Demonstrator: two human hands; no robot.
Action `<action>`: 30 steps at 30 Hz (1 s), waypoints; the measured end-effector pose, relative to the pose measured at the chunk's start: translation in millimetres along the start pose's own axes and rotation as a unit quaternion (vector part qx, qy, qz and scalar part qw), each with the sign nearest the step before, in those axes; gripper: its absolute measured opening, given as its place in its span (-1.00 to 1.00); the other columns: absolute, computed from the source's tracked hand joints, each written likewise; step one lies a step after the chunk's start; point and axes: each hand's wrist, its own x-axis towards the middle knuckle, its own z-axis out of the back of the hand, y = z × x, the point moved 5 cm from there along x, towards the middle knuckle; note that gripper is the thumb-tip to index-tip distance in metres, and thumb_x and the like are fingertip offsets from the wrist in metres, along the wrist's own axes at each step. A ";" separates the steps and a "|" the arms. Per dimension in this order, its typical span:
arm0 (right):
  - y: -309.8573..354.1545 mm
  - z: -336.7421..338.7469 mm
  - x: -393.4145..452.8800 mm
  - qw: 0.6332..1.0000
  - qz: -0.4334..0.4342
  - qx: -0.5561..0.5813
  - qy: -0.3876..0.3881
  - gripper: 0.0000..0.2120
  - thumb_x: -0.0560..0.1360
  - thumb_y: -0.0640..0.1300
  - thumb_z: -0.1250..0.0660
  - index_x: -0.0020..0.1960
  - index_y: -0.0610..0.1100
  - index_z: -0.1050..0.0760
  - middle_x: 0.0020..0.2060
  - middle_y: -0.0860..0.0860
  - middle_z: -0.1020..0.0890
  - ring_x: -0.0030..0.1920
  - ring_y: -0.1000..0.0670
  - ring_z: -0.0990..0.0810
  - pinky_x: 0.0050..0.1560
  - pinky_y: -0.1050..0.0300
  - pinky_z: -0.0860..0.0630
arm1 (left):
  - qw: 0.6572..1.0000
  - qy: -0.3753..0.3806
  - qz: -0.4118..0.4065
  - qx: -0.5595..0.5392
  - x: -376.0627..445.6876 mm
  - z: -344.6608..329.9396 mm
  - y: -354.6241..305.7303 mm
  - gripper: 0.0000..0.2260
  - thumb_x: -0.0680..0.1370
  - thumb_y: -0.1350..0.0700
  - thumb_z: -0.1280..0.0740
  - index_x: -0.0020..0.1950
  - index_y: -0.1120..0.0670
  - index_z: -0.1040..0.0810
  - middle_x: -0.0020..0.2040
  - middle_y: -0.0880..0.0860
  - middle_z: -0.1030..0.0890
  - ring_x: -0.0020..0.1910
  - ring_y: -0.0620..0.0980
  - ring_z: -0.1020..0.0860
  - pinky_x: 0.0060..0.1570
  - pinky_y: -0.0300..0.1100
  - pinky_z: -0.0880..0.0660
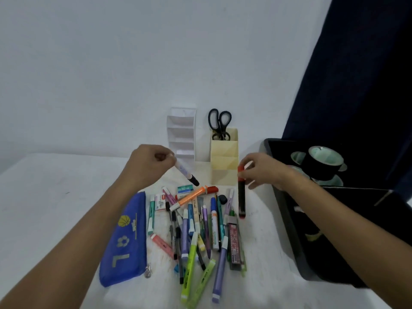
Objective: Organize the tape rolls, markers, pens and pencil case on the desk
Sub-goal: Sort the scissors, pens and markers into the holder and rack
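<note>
1. Left hand [148, 162] is raised above the white counter [55, 197], grip curled and pinching the upper end of a white marker with a black cap [186, 174]. The marker slants down and to the right, cap end lowest, clear of the pile.
2. Right hand [263, 169] has its grip pinching the orange top of a black marker [241, 197]. The marker hangs nearly vertical, its lower end at or just above the counter; contact cannot be told.
3. A loose pile of pens and markers [200, 230] lies on the counter between the two forearms. An orange highlighter [191, 196] lies diagonally at the far edge of the pile, with a small green-and-white box [184, 189] just beyond it.
4. Blue pencil case [124, 239] lies flat to the left of the pile, zipper pull at its near end.
5. White tiered organizer [181, 132] and cream tiered organizer [224, 157] stand side by side against the wall beyond the pile. Black-handled scissors [219, 123] stand in the rear compartment of the cream one.
6. Dark bin [289, 219] sits at the right side of the counter; black tape rolls [323, 161] are stacked in its far end.
</note>
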 end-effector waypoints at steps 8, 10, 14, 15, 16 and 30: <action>67.9 57.1 26.0 0.944 0.205 0.022 -0.259 -0.80 0.47 -0.19 -0.38 0.09 -0.08 -0.57 -0.13 0.04 -0.57 -0.18 0.00 -0.63 -0.17 0.27 -0.56 | 0.992 -0.055 -0.106 0.027 62.9 -21.3 -80.2 -0.83 0.50 0.13 -0.31 -0.22 0.15 -0.63 -0.38 0.10 -0.57 -0.42 -0.08 -0.42 -0.41 -0.41 -0.31; 66.9 49.0 37.8 0.939 0.213 0.006 -0.269 -0.81 0.47 -0.21 -0.38 0.09 -0.10 -0.57 -0.11 0.02 -0.57 -0.21 0.06 -0.60 -0.24 0.42 -0.46 | 0.992 -0.035 -0.113 0.041 76.9 -38.2 -84.3 -0.82 0.51 0.15 -0.29 -0.25 0.17 -0.60 -0.43 0.04 -0.49 -0.47 -0.12 -0.35 -0.43 -0.44 -0.30; 53.5 25.4 59.5 0.943 0.214 -0.016 -0.256 -0.81 0.47 -0.25 -0.38 0.08 -0.15 -0.59 -0.08 -0.05 -0.63 -0.20 0.04 -0.59 -0.19 0.38 -0.45 | 0.988 0.014 -0.125 0.087 94.5 -71.6 -79.8 -0.82 0.49 0.18 -0.28 -0.18 0.20 -0.65 -0.35 0.10 -0.59 -0.43 -0.13 -0.40 -0.39 -0.31 -0.31; 51.0 20.1 63.4 0.941 0.219 -0.027 -0.255 -0.81 0.47 -0.27 -0.37 0.07 -0.17 -0.60 -0.07 -0.06 -0.64 -0.18 0.02 -0.59 -0.14 0.34 -0.48 | 0.988 0.024 -0.126 0.091 96.7 -78.3 -76.4 -0.82 0.50 0.18 -0.28 -0.15 0.21 -0.66 -0.33 0.09 -0.60 -0.40 -0.11 -0.43 -0.38 -0.30 -0.32; 49.1 15.6 66.4 0.939 0.226 -0.037 -0.256 -0.82 0.47 -0.28 -0.37 0.06 -0.18 -0.61 -0.06 -0.07 -0.66 -0.15 0.00 -0.60 -0.09 0.29 -0.50 | 0.987 0.031 -0.124 0.098 98.5 -83.6 -72.2 -0.82 0.51 0.17 -0.29 -0.12 0.22 -0.66 -0.31 0.09 -0.60 -0.35 -0.08 -0.46 -0.35 -0.28 -0.33; 26.3 -23.9 88.2 0.963 0.200 -0.021 -0.180 -0.67 0.48 -0.24 -0.37 0.24 -0.16 -0.54 0.09 -0.09 -0.65 -0.01 -0.01 -0.64 -0.01 0.37 -0.44 | 0.984 0.083 -0.111 0.107 98.4 -113.6 -28.5 -0.68 0.52 0.10 -0.37 0.26 0.09 -0.56 0.14 0.05 -0.63 -0.17 -0.11 -0.49 -0.01 -0.30 -0.42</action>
